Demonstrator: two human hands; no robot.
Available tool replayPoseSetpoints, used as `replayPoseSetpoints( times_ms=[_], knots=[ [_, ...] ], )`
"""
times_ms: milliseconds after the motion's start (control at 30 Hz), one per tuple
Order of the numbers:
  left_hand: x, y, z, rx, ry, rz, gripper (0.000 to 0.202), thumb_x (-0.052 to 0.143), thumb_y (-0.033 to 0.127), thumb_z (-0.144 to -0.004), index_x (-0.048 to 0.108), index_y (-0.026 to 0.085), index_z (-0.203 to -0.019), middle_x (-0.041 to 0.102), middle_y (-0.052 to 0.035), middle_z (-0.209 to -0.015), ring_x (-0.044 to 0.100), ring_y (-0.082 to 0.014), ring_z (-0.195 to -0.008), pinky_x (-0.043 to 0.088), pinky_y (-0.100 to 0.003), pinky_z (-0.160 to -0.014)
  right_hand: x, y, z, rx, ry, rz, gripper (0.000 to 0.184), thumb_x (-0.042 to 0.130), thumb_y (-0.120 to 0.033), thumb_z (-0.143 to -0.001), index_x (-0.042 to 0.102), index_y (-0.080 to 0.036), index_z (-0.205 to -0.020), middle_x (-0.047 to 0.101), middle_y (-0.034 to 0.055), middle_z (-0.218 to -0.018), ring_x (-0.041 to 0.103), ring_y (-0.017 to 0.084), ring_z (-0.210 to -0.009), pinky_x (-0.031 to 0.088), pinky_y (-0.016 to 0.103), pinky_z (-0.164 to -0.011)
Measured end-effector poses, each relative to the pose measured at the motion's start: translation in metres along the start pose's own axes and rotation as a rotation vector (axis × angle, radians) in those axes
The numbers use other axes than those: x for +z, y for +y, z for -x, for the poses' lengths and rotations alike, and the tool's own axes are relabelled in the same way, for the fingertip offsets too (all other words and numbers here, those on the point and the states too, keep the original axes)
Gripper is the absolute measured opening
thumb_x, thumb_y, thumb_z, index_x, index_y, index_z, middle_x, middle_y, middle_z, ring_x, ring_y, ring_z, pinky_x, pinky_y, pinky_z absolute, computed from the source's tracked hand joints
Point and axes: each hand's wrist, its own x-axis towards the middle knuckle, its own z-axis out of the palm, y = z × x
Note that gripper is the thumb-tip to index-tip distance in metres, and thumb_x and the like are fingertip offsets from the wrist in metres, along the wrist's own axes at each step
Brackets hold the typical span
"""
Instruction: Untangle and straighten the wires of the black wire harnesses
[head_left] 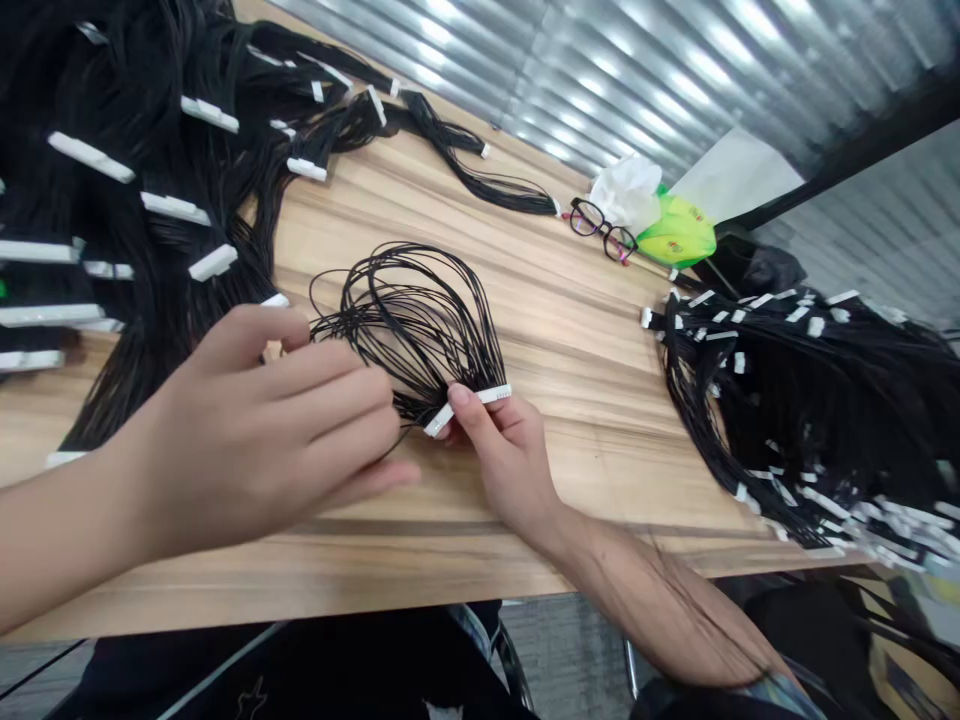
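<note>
Your right hand pinches a white connector between thumb and finger, its long axis slanting up rightward. Its black wire loops fan away from you over the wooden worktop. Your open left hand lies just beside them, with a ribbed metal wall beyond.

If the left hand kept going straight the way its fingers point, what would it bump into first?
The left hand would probably meet the loops of thin black wires first. Its fingertips already look very close to them, though depth is hard to judge.
</note>
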Motion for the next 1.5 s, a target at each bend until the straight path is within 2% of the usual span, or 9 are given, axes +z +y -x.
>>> replayPoseSetpoints(
  times_ms=[167,300,467,633,733,933,1100,1300,1500],
  knots=[
    [-0.003,0.014,0.015,0.138,-0.002,0.452,0.039,0.047,0.043,-0.109,0.053,0.023,-0.077,0.064,0.0083,-0.074,0.058,-0.0114,-0.075,0.048,-0.032,-0.098,-0.004,-0.001,-0.006,-0.018,0.091,0.006,0.046,0.072,-0.061,-0.086,0.069,-0.020,-0.067,0.071,0.0024,-0.065,0.063,0.014,-0.062,0.055,0.027,-0.062],
    [0.005,0.014,0.016,0.162,-0.116,0.604,0.038,0.041,0.038,-0.110,0.052,0.023,-0.076,0.058,0.0078,-0.066,0.051,-0.0121,-0.061,0.048,-0.030,-0.070,-0.004,0.000,-0.005,-0.042,0.069,-0.031,0.045,0.073,-0.060,-0.086,0.070,-0.019,-0.068,0.071,0.0024,-0.065,0.062,0.014,-0.061,0.055,0.028,-0.062],
    [0.009,0.005,0.007,0.096,-0.075,0.468,0.036,0.038,0.030,-0.110,0.051,0.024,-0.078,0.056,0.0077,-0.062,0.048,-0.0115,-0.055,0.039,-0.026,-0.056,-0.004,0.001,-0.004,-0.028,0.054,-0.044,0.045,0.073,-0.061,-0.086,0.071,-0.019,-0.070,0.073,0.0034,-0.068,0.064,0.014,-0.064,0.056,0.029,-0.064],
    [0.010,-0.002,0.007,-0.266,-0.148,0.354,0.031,0.033,0.042,-0.112,0.059,0.025,-0.106,0.067,0.0110,-0.072,0.060,-0.0053,-0.054,0.039,-0.018,-0.052,-0.002,0.005,0.001,-0.030,-0.049,-0.084,0.041,0.073,-0.057,-0.088,0.071,-0.020,-0.070,0.071,0.0009,-0.066,0.062,0.012,-0.062,0.056,0.027,-0.065],
    [0.011,-0.006,0.007,-0.358,-0.159,0.241,0.035,0.034,0.045,-0.112,0.062,0.026,-0.118,0.074,0.0112,-0.077,0.053,-0.0045,-0.042,0.033,-0.019,-0.044,-0.003,0.008,0.006,-0.049,-0.152,-0.040,0.036,0.069,-0.050,-0.093,0.072,-0.020,-0.073,0.072,0.0002,-0.068,0.063,0.012,-0.063,0.055,0.026,-0.065],
    [0.011,-0.005,0.003,-0.374,-0.035,0.259,0.043,0.038,0.053,-0.110,0.073,0.029,-0.100,0.079,0.0117,-0.084,0.071,-0.0067,-0.068,0.038,-0.019,-0.048,-0.005,0.005,0.008,-0.126,-0.242,0.093,0.032,0.067,-0.044,-0.096,0.071,-0.021,-0.074,0.073,-0.0007,-0.072,0.064,0.012,-0.066,0.053,0.026,-0.068],
    [0.011,-0.004,0.001,-0.516,-0.105,0.466,0.040,0.045,0.062,-0.105,0.074,0.037,-0.095,0.073,0.0171,-0.074,0.059,-0.0025,-0.055,0.040,-0.015,-0.049,-0.006,-0.003,0.006,-0.014,-0.323,0.066,0.043,0.068,-0.057,-0.093,0.071,-0.021,-0.070,0.071,-0.0011,-0.069,0.063,0.011,-0.065,0.053,0.026,-0.068],
    [0.016,0.002,0.002,-0.359,0.006,0.280,0.028,0.047,0.040,-0.109,0.068,0.029,-0.094,0.073,0.0130,-0.076,0.062,-0.0066,-0.060,0.032,-0.024,-0.045,-0.005,-0.006,0.006,0.065,-0.367,0.042,0.047,0.067,-0.063,-0.091,0.070,-0.021,-0.069,0.070,-0.0008,-0.069,0.062,0.011,-0.065,0.052,0.027,-0.067],
    [0.015,0.003,0.005,-0.289,-0.012,0.247,0.027,0.041,0.038,-0.110,0.067,0.033,-0.102,0.074,0.0134,-0.080,0.066,-0.0102,-0.066,0.033,-0.029,-0.047,-0.004,-0.006,0.007,0.023,-0.367,0.008,0.043,0.070,-0.055,-0.092,0.070,-0.020,-0.068,0.068,-0.0017,-0.068,0.060,0.010,-0.065,0.051,0.025,-0.067]
  ],
)
